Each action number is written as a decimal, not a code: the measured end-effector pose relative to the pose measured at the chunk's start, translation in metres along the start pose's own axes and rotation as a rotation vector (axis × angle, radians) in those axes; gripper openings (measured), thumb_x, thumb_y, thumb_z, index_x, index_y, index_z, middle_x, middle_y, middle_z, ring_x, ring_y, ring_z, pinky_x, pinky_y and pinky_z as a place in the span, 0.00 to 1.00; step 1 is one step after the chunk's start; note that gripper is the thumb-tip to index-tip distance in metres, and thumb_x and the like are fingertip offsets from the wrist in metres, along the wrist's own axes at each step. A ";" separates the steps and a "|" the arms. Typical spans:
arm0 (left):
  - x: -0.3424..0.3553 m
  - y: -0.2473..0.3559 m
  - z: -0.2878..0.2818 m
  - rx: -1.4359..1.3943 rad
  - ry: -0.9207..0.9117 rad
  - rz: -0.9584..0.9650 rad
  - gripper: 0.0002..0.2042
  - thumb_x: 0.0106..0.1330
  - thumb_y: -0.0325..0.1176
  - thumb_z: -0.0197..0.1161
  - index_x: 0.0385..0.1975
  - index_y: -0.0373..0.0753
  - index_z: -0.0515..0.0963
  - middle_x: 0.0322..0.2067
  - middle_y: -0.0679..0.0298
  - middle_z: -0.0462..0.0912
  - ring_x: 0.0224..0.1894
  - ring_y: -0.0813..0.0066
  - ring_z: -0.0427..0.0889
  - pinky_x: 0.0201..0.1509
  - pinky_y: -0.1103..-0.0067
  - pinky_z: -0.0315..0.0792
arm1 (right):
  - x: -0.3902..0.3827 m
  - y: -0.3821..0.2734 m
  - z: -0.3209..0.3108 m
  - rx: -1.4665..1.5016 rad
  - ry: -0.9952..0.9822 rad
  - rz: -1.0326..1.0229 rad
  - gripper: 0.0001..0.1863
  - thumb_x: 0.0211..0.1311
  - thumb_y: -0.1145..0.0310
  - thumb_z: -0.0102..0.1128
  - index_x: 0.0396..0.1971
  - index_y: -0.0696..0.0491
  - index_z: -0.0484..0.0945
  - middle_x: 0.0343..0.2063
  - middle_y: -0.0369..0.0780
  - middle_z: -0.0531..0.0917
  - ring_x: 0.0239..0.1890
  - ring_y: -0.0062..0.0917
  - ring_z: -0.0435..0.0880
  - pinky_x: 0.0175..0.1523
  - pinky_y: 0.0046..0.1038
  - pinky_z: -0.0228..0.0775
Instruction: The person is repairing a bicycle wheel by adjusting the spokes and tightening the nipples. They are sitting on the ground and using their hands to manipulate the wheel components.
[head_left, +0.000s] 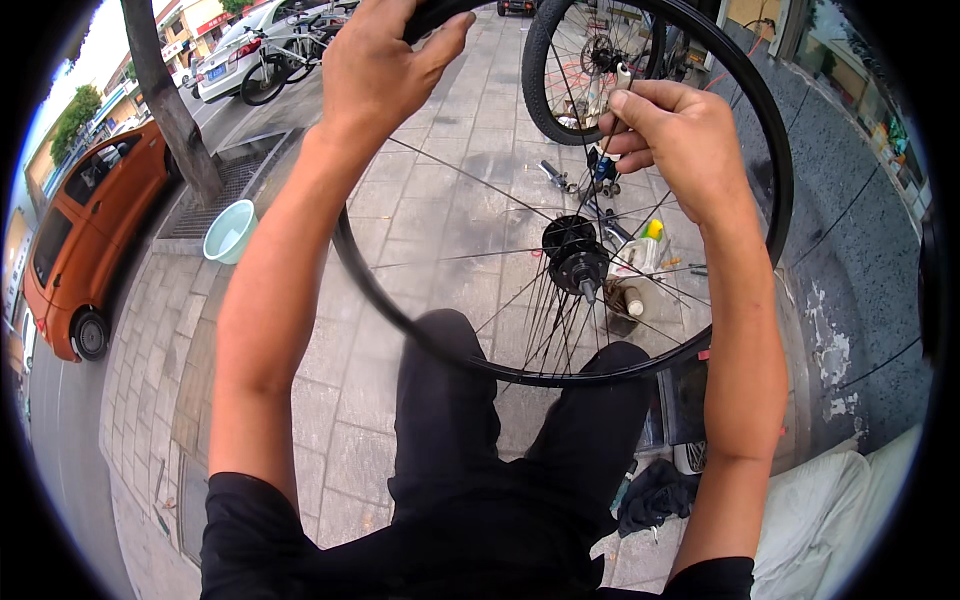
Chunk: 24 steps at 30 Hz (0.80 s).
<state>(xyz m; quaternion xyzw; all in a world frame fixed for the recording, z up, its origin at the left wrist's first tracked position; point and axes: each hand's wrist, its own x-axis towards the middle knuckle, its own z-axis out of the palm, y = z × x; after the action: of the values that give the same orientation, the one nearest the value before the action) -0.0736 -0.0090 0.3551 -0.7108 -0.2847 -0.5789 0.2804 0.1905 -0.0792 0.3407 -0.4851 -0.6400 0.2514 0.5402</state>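
A black bicycle rim [560, 379] is held up in front of me, its lower edge close above my dark-trousered knees. My left hand [378, 65] is closed round the upper left of the rim, thumb stretched along it; some of its fingers are cut off by the picture's top edge. Inside the rim hangs a black hub [575, 258], with spokes fanning out and a bunch of them pointing down. Fingers pinched together, my right hand [682, 140] holds a thin dark spoke that runs up from the hub. The spoke's tip is hard to make out.
Beyond the rim stands a bicycle wheel with a knobbly tyre [537, 75]. Tools and a yellow-capped bottle [654, 230] lie on the paving. A pale green basin [230, 231] is at left, near a tree trunk [172, 100] and an orange car [100, 220]. A dark wall [840, 230] borders the right.
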 end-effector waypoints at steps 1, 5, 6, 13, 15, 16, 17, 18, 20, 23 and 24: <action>0.000 -0.004 0.002 -0.009 0.014 0.001 0.15 0.62 0.35 0.76 0.45 0.34 0.84 0.35 0.54 0.85 0.36 0.56 0.86 0.39 0.68 0.79 | 0.000 0.000 0.000 0.004 -0.002 -0.007 0.16 0.68 0.66 0.66 0.43 0.65 0.87 0.31 0.42 0.90 0.30 0.22 0.89 0.33 0.24 0.82; -0.003 0.002 -0.002 -0.012 -0.004 -0.017 0.15 0.62 0.34 0.76 0.44 0.34 0.84 0.34 0.54 0.84 0.35 0.57 0.85 0.39 0.69 0.79 | -0.001 0.002 0.001 -0.004 -0.006 -0.013 0.16 0.68 0.66 0.66 0.43 0.65 0.87 0.31 0.42 0.90 0.31 0.23 0.90 0.33 0.24 0.82; -0.004 0.002 -0.001 -0.007 0.006 -0.002 0.15 0.62 0.34 0.76 0.44 0.34 0.84 0.34 0.54 0.84 0.34 0.57 0.85 0.38 0.69 0.79 | -0.003 -0.001 0.001 -0.020 -0.001 -0.004 0.15 0.68 0.66 0.66 0.43 0.65 0.87 0.31 0.42 0.90 0.31 0.23 0.90 0.34 0.24 0.83; -0.002 0.005 -0.006 -0.023 0.001 -0.025 0.15 0.63 0.34 0.75 0.44 0.34 0.83 0.34 0.54 0.84 0.34 0.57 0.85 0.38 0.68 0.78 | -0.003 -0.002 -0.001 -0.006 -0.004 -0.008 0.15 0.68 0.67 0.66 0.43 0.65 0.87 0.32 0.43 0.90 0.32 0.22 0.90 0.34 0.24 0.83; -0.003 0.002 -0.010 -0.002 -0.014 -0.034 0.15 0.63 0.35 0.75 0.45 0.34 0.83 0.35 0.53 0.84 0.34 0.57 0.86 0.38 0.67 0.79 | -0.004 -0.003 0.001 -0.006 0.001 -0.002 0.14 0.68 0.67 0.65 0.43 0.64 0.88 0.32 0.43 0.90 0.32 0.22 0.90 0.35 0.24 0.83; -0.006 0.000 -0.010 -0.004 0.011 -0.023 0.16 0.64 0.37 0.76 0.46 0.34 0.84 0.37 0.55 0.85 0.36 0.60 0.86 0.41 0.70 0.79 | -0.005 -0.004 0.000 -0.015 0.007 -0.005 0.14 0.69 0.68 0.64 0.43 0.64 0.88 0.31 0.42 0.90 0.31 0.21 0.89 0.34 0.23 0.83; -0.010 -0.004 -0.009 -0.002 0.040 -0.008 0.18 0.64 0.40 0.76 0.47 0.34 0.84 0.39 0.56 0.86 0.37 0.63 0.87 0.43 0.73 0.80 | -0.006 -0.008 0.000 -0.023 -0.003 -0.003 0.14 0.70 0.68 0.64 0.44 0.64 0.87 0.32 0.42 0.90 0.31 0.21 0.89 0.34 0.23 0.83; -0.014 -0.006 -0.008 0.001 0.069 0.007 0.20 0.65 0.43 0.77 0.48 0.35 0.85 0.41 0.57 0.87 0.39 0.66 0.88 0.45 0.77 0.81 | -0.010 -0.012 0.001 -0.031 -0.012 -0.002 0.14 0.71 0.67 0.65 0.45 0.64 0.87 0.33 0.41 0.90 0.31 0.21 0.89 0.35 0.23 0.83; -0.019 -0.005 -0.008 -0.050 0.068 -0.077 0.18 0.64 0.40 0.77 0.48 0.37 0.84 0.43 0.58 0.87 0.42 0.62 0.87 0.48 0.74 0.81 | -0.010 -0.016 0.000 -0.051 -0.033 -0.005 0.14 0.71 0.67 0.64 0.46 0.64 0.86 0.33 0.40 0.90 0.32 0.20 0.89 0.36 0.23 0.82; -0.029 -0.009 -0.005 -0.070 0.106 -0.098 0.17 0.63 0.39 0.77 0.48 0.39 0.84 0.44 0.57 0.86 0.42 0.59 0.88 0.45 0.73 0.82 | -0.013 -0.019 0.002 -0.073 -0.013 -0.005 0.14 0.71 0.67 0.64 0.44 0.63 0.87 0.33 0.40 0.90 0.32 0.20 0.88 0.35 0.22 0.81; -0.033 -0.007 -0.006 -0.074 0.113 -0.108 0.17 0.63 0.39 0.77 0.48 0.39 0.84 0.44 0.57 0.86 0.42 0.59 0.88 0.45 0.72 0.82 | -0.015 -0.019 0.003 -0.084 -0.017 -0.001 0.13 0.71 0.67 0.64 0.44 0.63 0.87 0.33 0.40 0.90 0.32 0.19 0.88 0.35 0.22 0.81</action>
<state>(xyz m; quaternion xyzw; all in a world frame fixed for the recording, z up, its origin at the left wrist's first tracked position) -0.0883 -0.0117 0.3242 -0.6706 -0.2848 -0.6424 0.2376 0.1802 -0.0996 0.3497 -0.5050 -0.6548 0.2280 0.5140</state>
